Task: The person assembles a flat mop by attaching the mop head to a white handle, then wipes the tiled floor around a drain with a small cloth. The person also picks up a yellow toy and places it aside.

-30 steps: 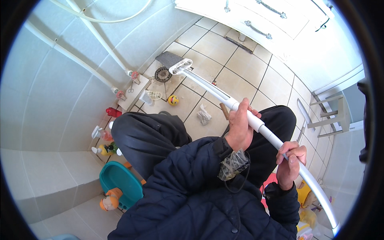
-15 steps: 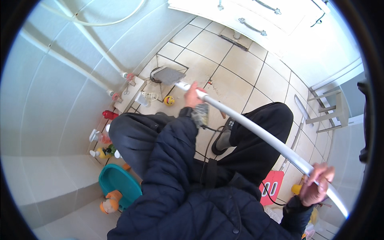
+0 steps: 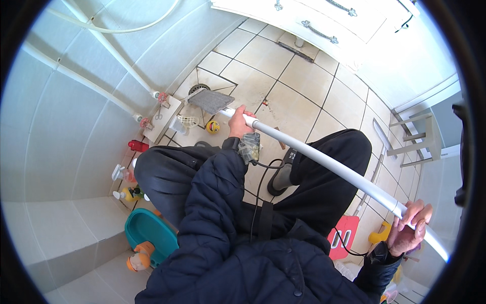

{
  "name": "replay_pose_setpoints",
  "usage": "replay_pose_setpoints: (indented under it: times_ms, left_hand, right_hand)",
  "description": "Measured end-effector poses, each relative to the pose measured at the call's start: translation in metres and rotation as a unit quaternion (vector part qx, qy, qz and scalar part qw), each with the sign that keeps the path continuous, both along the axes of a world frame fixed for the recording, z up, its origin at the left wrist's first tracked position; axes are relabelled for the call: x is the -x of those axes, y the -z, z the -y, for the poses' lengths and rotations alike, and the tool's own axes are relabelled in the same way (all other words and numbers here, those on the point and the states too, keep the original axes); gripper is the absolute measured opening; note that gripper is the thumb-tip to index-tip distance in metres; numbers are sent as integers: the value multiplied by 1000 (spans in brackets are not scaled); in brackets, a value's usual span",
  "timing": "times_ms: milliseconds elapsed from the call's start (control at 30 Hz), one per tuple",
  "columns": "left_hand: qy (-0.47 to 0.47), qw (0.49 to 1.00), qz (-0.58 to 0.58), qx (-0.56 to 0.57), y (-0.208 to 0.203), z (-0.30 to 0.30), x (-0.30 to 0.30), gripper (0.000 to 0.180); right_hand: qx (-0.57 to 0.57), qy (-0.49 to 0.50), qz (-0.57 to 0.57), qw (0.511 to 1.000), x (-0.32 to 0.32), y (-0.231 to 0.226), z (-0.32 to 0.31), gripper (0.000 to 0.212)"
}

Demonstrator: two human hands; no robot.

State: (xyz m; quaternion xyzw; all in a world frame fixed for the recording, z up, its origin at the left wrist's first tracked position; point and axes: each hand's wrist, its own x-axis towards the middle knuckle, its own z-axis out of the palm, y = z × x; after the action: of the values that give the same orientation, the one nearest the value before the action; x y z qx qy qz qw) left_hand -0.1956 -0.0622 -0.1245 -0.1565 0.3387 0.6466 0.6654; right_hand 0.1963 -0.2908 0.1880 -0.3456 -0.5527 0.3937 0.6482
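Note:
A long white pole with a flat grey pad at its far end, like a flat mop, slants across my legs from upper left to lower right. Just below the pad, my left hand is wrapped round the pole. Farther down, near its lower right end, my right hand holds the pole with bent fingers; its palm shows. The pad hangs beside a round floor drain, partly over its near edge. A small device in clear wrap sits at my left wrist, with a black cable running from it.
A yellow smiley ball and a white strainer lie near the drain. Pump bottles and a teal basin stand left. A red slotted stool is at right, a grey stool farther right. White cabinet stands ahead.
My right hand has moved right along with its end of the pole, and its fingers look looser. The pad has turned and shifted slightly nearer, showing more of the drain.

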Motion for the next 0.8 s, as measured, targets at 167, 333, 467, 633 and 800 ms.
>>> replay_pose_setpoints:
  times_ms: [167, 333, 467, 633, 800]
  left_hand:
    - [-19, 1000, -21, -4, -34, 11, -44, 17]
    - [-23, 998, -58, -10, -82, 40, -87, 17]
    - [-13, 999, -43, -16, -112, 67, -114, 19]
    - [11, 999, -36, -39, -140, 99, -139, 23]
    - [62, 996, -5, -56, -167, 130, -163, 24]
  right_hand:
    - [15, -1, 29, 999, 20, 23, -7, 34]
    - [39, 9, -34, 999, 36, 49, -20, 30]
    - [25, 7, -44, 999, 37, 54, -22, 30]
    - [25, -13, -43, 999, 39, 57, -13, 30]
    - [15, -9, -40, 999, 40, 63, -6, 29]
